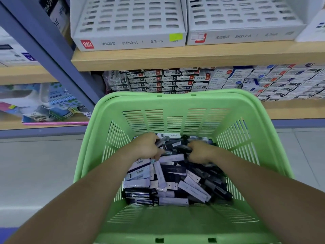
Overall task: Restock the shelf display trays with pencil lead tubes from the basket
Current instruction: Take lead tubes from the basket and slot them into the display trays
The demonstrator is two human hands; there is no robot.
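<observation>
A green plastic basket [175, 103] stands on the floor in front of the shelf, holding a heap of pencil lead tubes [172, 182], several white and several black. Both my hands reach into the far end of the heap. My left hand [146, 147] grips a few tubes, its fingers curled round them. My right hand [200, 152] is curled round dark tubes next to it. On the shelf above stand two white display trays with rows of slots, the left tray [130, 23] marked SH210-A and the right tray [246, 20] marked SH213-A. Their slots look mostly bare.
A wooden shelf board [175, 57] carries the trays. Below it, stacked small refill boxes [211, 80] fill the lower shelf behind the basket. A blue upright post [44, 50] runs diagonally at the left, with packaged goods [52, 106] beyond it. Grey tiled floor [35, 173] lies beside the basket.
</observation>
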